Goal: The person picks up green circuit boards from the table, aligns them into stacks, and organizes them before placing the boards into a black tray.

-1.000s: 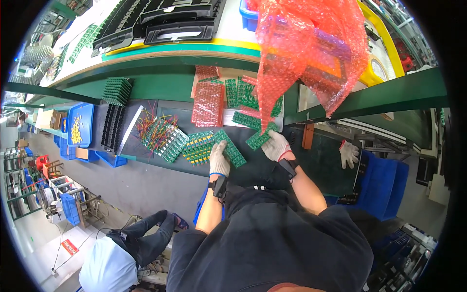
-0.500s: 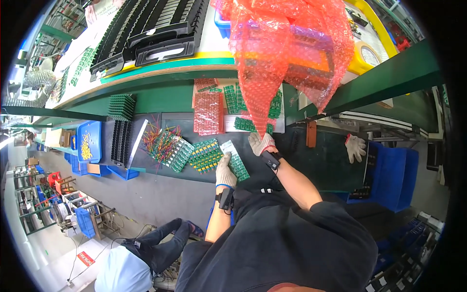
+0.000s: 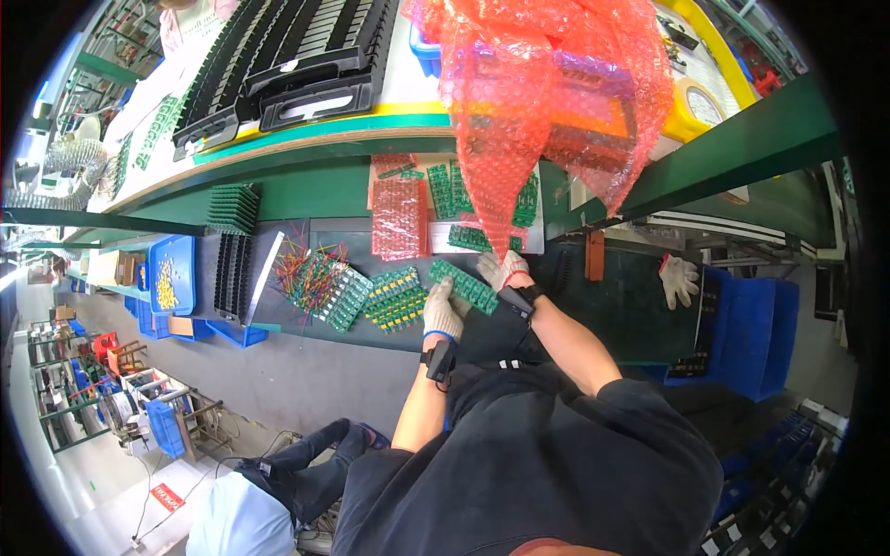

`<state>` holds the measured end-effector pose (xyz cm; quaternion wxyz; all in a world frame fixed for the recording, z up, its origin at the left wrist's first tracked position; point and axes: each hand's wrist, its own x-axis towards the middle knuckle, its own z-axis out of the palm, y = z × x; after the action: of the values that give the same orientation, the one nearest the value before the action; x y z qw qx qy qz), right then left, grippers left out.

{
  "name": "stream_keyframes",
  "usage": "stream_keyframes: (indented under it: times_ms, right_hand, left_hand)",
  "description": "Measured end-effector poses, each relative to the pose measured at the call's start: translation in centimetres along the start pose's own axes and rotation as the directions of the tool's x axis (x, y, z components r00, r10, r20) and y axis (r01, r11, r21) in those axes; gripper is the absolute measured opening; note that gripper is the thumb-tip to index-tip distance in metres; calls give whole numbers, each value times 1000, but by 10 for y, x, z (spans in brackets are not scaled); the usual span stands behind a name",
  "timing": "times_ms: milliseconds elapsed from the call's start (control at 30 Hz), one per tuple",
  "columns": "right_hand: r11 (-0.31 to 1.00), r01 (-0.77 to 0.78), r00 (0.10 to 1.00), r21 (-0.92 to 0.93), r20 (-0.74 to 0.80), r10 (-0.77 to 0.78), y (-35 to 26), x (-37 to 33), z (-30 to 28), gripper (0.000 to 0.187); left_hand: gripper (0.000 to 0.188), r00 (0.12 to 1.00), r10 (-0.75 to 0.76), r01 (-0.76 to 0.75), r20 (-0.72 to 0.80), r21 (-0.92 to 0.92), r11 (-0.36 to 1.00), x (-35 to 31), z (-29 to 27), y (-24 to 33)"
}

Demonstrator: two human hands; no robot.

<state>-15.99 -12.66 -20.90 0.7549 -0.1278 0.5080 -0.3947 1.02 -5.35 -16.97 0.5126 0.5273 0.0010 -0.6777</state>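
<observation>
As I watch through the head camera, the gloved left hand (image 3: 443, 310) is clamped on one end of a green circuit board (image 3: 466, 287), thumb across its face. This board sits in front of the body, angled down to the right, above the dark bench top (image 3: 640, 320). I see the gloved right hand (image 3: 501, 269) just beyond the board, beside the drooping tip of the red bubble wrap (image 3: 556, 111); its fingertips are too small and crowded for me to tell whether they grip anything.

Left of the left hand I have boards with yellow parts (image 3: 394, 298), then boards with white parts (image 3: 343, 301), and next to these a tangle of coloured wires (image 3: 306, 269). Behind them lies a bubble-wrapped stack (image 3: 400, 218), near more green boards (image 3: 468, 238) on a pale sheet. Farther left I make out a black rack (image 3: 231, 278) and a blue tray (image 3: 174, 246) holding yellow pieces (image 3: 166, 285). Over to the right lie a reddish-brown block (image 3: 594, 256) and a loose white glove (image 3: 680, 281).
</observation>
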Motion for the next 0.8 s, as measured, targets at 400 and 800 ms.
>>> stream_keyframes:
  times_ms: [400,800]
  right_hand:
    - [926,-260,965,273,41,258,-54,-97,12,30]
    - [999,-42,975,-6,-220,40,-49,-53,-27,28]
  left_hand:
    - [14,981,-193,174,-25,-335,926,39,49,8]
    - [15,991,-137,136,13,26,990,74,66,-16]
